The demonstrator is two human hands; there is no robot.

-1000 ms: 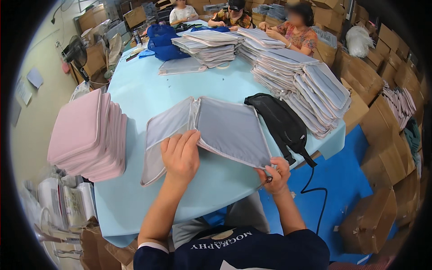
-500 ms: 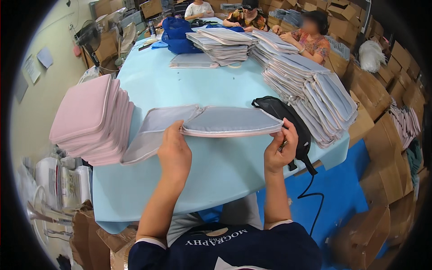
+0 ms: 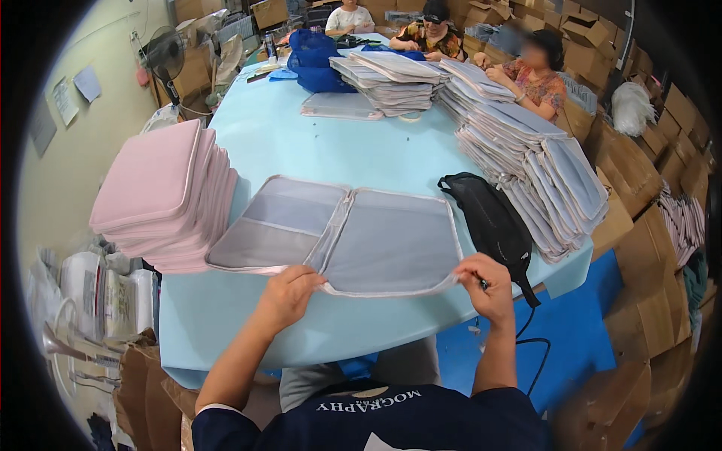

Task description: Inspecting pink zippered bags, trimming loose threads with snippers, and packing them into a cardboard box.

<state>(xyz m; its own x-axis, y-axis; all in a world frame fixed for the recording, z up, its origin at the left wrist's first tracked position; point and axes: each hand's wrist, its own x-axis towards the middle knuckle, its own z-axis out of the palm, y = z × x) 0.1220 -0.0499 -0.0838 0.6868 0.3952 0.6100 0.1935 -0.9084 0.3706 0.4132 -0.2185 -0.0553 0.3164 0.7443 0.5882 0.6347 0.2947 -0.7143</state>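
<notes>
Case (image 3: 395,240): spread open on worktop (image 3: 361,327)
Left fingers (image 3: 303,279): pinching its near edge midway
Right fingers (image 3: 474,267): pinching its near right corner

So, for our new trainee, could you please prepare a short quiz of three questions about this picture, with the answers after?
1. True or false: the black bag lies to the left of the open case.

2. What colour is the stack directly left of the open case?
A) Blue
B) Pink
C) Black

3. At which part of the open case is the person's left hand?

Key:
1. False; it lies to the right.
2. B.
3. The near edge, by the spine that joins the two halves.
</notes>
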